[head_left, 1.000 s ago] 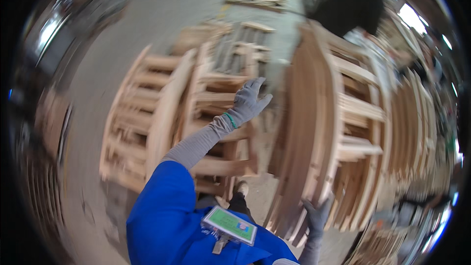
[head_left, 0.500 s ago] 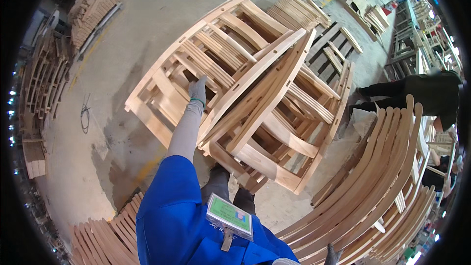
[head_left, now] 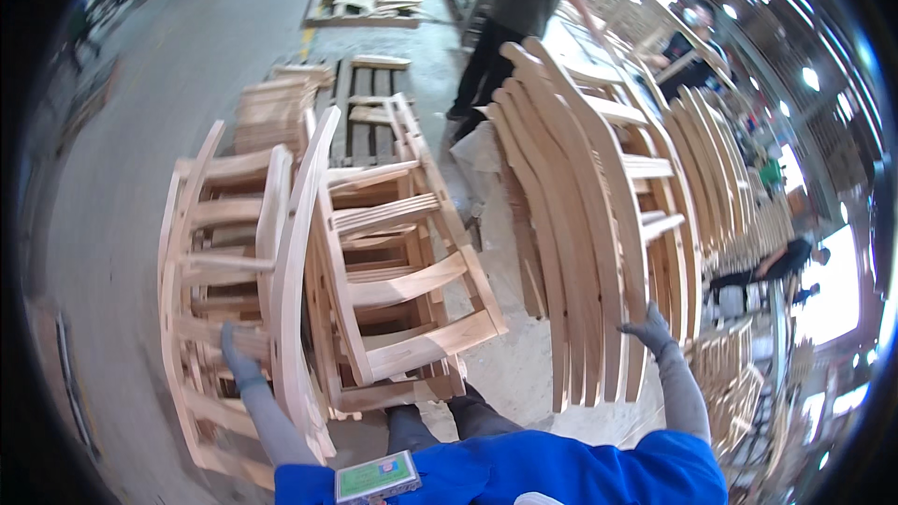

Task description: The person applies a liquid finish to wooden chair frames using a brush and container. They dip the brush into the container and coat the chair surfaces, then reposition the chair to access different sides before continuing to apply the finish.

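Two stacks of pale wooden chair-back frames with curved posts and cross slats stand before me: a left stack [head_left: 273, 215] and, leaning against it, a middle stack [head_left: 412, 285]. My left hand [head_left: 241, 357], in a grey glove, is at the slats of the left stack, its fingers bent round one; part of the grip is hidden. To the right stands a row of upright curved wooden frames [head_left: 582, 224]. Gloved in grey too, my right hand [head_left: 650, 329] holds the lower end of the outermost frame, thumb up and fingers across the post.
Behind the stacks lie a pile of wooden pieces [head_left: 271, 112] and a dark slatted pallet [head_left: 365, 117]. A person in dark clothes [head_left: 524, 9] stands beyond the right row, close to it. More curved frames [head_left: 716, 168] stand farther right, with other people behind.
My view has swung to the right and up, so the stacks appear farther left. My right hand has risen from the lower edge to the right row's outer frame; my left remains at the left stack.
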Demonstrator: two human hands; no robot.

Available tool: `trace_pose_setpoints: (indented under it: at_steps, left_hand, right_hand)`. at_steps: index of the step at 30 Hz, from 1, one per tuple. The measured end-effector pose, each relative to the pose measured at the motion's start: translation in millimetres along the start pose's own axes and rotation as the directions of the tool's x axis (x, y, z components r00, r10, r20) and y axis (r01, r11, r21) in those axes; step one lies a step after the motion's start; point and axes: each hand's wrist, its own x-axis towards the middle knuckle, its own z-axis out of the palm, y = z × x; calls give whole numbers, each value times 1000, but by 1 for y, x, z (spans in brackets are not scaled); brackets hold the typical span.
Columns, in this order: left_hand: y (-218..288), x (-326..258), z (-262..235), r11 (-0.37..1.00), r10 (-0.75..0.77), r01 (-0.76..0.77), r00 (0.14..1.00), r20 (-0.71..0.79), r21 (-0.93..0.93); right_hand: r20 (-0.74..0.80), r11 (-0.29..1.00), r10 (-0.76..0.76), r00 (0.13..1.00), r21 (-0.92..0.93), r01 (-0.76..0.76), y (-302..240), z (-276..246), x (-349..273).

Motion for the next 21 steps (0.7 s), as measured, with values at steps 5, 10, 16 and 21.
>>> trace_pose_setpoints:
  at_steps: [5,10,16,21]
  left_hand:
    - [47,-95,-31,975,23,-61,984,174,215]
    - [90,-168,5,984,-174,178,960,218,1]
    - [94,-256,141,953,-149,1,871,468,303]
    - [56,-314,264,794,-285,-201,711,643,573]
  right_hand:
    - [11,984,-120,993,135,117,-21,-34,6]
    - [-764,757,-526,373,-220,616,-71,-102,0]
    - [-658,429,-718,-225,-674,602,-55,-173,-83]
    - [-211,504,-861,464,-489,712,29,-175,-138]
